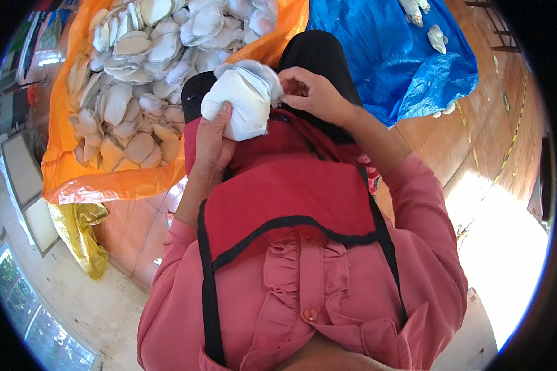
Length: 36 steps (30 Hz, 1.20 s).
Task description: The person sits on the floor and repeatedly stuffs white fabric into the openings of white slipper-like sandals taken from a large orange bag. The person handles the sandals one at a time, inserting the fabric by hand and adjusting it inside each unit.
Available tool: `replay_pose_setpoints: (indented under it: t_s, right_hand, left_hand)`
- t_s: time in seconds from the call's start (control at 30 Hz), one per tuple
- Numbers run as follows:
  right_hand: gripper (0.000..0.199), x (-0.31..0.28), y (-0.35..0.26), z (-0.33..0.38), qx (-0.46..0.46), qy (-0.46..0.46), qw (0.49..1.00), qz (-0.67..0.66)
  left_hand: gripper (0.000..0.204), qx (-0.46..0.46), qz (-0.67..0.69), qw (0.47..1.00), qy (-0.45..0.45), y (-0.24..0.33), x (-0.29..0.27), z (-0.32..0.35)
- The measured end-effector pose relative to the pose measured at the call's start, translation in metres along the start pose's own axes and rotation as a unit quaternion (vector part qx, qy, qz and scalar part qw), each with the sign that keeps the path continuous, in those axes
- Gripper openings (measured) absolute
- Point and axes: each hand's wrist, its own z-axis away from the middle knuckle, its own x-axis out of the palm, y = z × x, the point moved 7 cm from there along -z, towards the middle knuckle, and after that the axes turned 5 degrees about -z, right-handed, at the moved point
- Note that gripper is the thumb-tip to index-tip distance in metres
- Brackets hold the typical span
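Observation:
My left hand (213,145) grips a white padded fabric piece (238,102) above my lap, thumb on top and fingers beneath. The piece looks soft and rounded, with a fuzzy greyish layer (263,71) showing along its far and right edge. At that right edge is my right hand (315,96), its fingers curled and closed; what they pinch, if anything, is too small to make out. Beyond the left hand lies a large heap of similar white oval pads (145,74) inside an open orange plastic sack (62,142).
A blue plastic sheet (377,55) spreads at the far right, with a few white pieces (437,39) on it. My red apron (291,198) covers my lap. A yellow sack (83,238) lies at the left on the tiled floor (127,232).

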Motion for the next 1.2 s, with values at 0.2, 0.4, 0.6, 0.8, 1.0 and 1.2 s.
replay_pose_setpoints:
  t_s: [0.2,0.4,0.6,0.8,1.0,1.2]
  right_hand:
    - [0.040,0.026,0.016,0.012,-0.006,0.249,0.960,-0.131]
    - [0.033,0.022,0.011,0.027,-0.075,0.335,0.936,-0.074]
    - [0.028,0.018,-0.003,0.037,-0.136,0.336,0.931,0.034]
    - [0.021,0.023,-0.011,0.035,-0.114,0.297,0.939,0.128]
    - [0.024,0.034,0.010,0.029,0.014,0.177,0.984,0.026]
    - [0.024,0.056,0.011,0.017,0.013,-0.056,0.997,-0.049]
  left_hand:
    - [0.041,0.050,0.004,0.999,0.005,-0.001,0.011,0.007]
    - [0.042,0.058,-0.064,0.996,0.013,-0.014,0.019,0.017]
    - [0.043,0.041,-0.129,0.991,-0.023,-0.020,0.020,0.018]
    - [0.052,-0.023,-0.221,0.969,-0.104,-0.029,0.022,0.024]
    - [0.058,-0.045,-0.180,0.977,-0.101,-0.030,0.010,0.023]
    - [0.029,-0.018,-0.020,0.998,-0.058,-0.021,-0.018,0.007]
